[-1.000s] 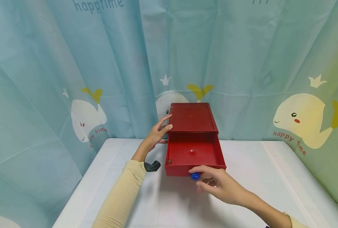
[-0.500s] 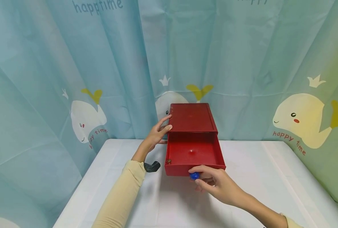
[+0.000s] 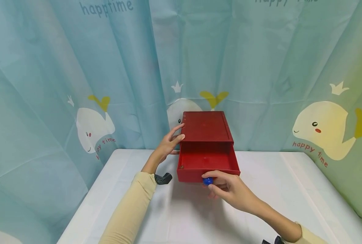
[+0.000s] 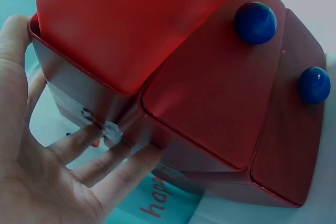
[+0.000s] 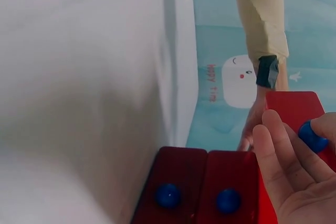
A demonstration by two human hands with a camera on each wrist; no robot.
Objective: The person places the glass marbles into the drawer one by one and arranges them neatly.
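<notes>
The right hand point(image 3: 229, 193) reaches in from the near right, thumb and fingers pinching the blue knob point(image 3: 207, 181) on the front of the top drawer point(image 3: 206, 166). The right wrist view shows the same knob point(image 5: 312, 136) caught between the curled fingers point(image 5: 275, 171). The drawer stands partly pulled out of the red chest point(image 3: 206, 127), its red inside open to view from above. The chest sits on the white table point(image 3: 290, 189), toward the far edge and near the middle. In the wrist views two lower drawers point(image 5: 202, 187) are closed, each with its own blue knob point(image 4: 255, 22).

Further back, the left hand point(image 3: 168, 142) presses flat against the chest's left side, fingers straight and spread, holding nothing; the left wrist view shows the fingers point(image 4: 79, 145) lying along the wall. A dark strap point(image 3: 162, 177) sits at the left wrist, at the end of a cream sleeve point(image 3: 129, 210).

Behind the table hangs a teal curtain point(image 3: 77, 67) printed with whales.
</notes>
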